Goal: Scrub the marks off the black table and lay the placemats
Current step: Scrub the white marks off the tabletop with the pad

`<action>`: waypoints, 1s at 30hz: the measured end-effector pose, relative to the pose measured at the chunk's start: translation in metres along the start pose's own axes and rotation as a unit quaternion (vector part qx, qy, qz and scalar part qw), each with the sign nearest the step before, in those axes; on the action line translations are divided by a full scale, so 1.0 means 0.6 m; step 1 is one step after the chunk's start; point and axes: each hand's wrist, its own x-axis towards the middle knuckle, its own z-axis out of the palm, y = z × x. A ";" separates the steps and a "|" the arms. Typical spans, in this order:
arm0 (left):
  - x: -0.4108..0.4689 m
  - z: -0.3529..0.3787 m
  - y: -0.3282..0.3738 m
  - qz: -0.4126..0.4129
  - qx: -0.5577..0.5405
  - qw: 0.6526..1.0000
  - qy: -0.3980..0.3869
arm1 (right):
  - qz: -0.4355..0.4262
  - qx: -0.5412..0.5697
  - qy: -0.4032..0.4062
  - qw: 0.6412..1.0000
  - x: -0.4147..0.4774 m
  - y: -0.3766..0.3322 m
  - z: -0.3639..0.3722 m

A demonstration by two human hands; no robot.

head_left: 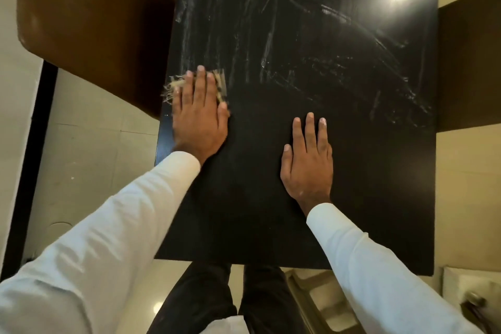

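Observation:
The black table (pixel 379 184) fills the middle of the head view. White smeared marks (pixel 325 35) cover its far half; the near half looks dark and plain. My left hand (pixel 199 116) lies flat near the table's left edge, pressing down on a pale, frayed scrubbing cloth (pixel 220 84) that shows blurred around my fingers. My right hand (pixel 307 160) rests palm down on the dark near part of the table, fingers together, with nothing under it. No placemats are in view.
A brown chair (pixel 89 22) stands at the table's left side, another brown chair (pixel 469 62) at its right. A beige tray-like object (pixel 325 304) sits below the near edge by my legs. Pale floor tiles lie to the left.

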 end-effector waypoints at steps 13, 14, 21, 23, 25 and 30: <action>-0.048 -0.010 -0.086 0.062 0.009 0.997 -0.040 | 0.001 0.002 0.003 1.000 0.006 0.000 0.000; -0.024 -0.014 -0.087 0.048 0.004 0.998 -0.031 | 0.001 0.001 0.003 1.000 0.006 0.001 0.001; 0.062 -0.019 -0.021 0.043 -0.001 0.999 -0.007 | 0.003 0.001 -0.002 1.000 0.005 0.002 -0.001; 0.038 -0.018 -0.009 0.089 -0.003 0.996 -0.020 | 0.004 0.006 -0.004 1.000 0.004 0.001 -0.004; -0.008 -0.014 -0.014 0.136 0.008 0.990 -0.041 | -0.001 0.009 -0.003 1.000 0.004 -0.001 -0.006; -0.102 -0.015 -0.102 0.173 0.030 0.981 -0.080 | 0.001 0.007 -0.001 1.000 0.005 -0.004 -0.007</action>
